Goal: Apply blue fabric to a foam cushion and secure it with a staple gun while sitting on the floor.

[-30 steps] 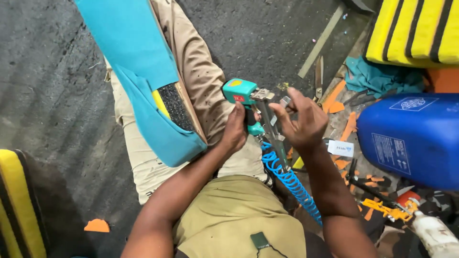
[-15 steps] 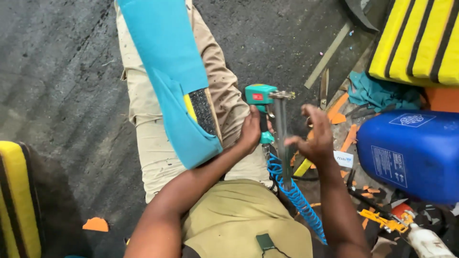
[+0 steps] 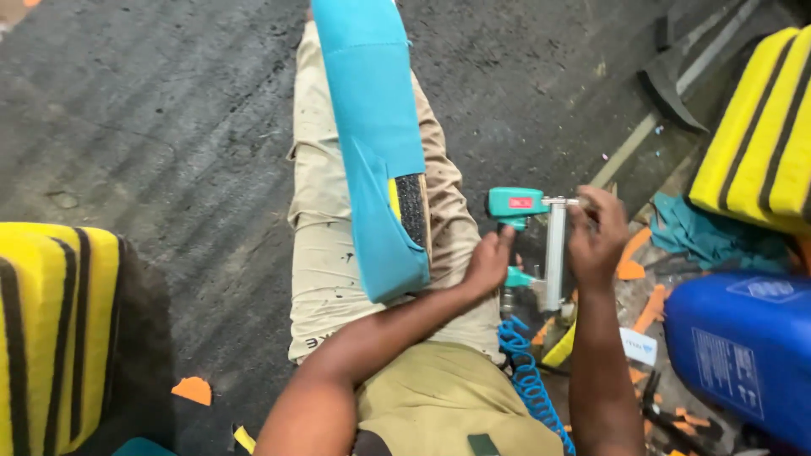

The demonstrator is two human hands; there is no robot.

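Two hands grip one teal staple gun (image 3: pixel 517 205) beside the right thigh. Left hand (image 3: pixel 488 263): closed around the handle. Right hand (image 3: pixel 596 236): fingers curled over the silver magazine (image 3: pixel 555 253). A blue coiled hose (image 3: pixel 525 378) runs from the handle base toward the body. Teal cushion (image 3: pixel 376 143): resting along the outstretched leg. Blue jug (image 3: pixel 743 355): at right. Farther right: yellow striped cushion (image 3: pixel 760 135).

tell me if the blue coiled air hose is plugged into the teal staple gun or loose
Plugged in, it seems: the blue coiled air hose runs up to the base of the teal staple gun held in both hands; the coupling itself is hidden.
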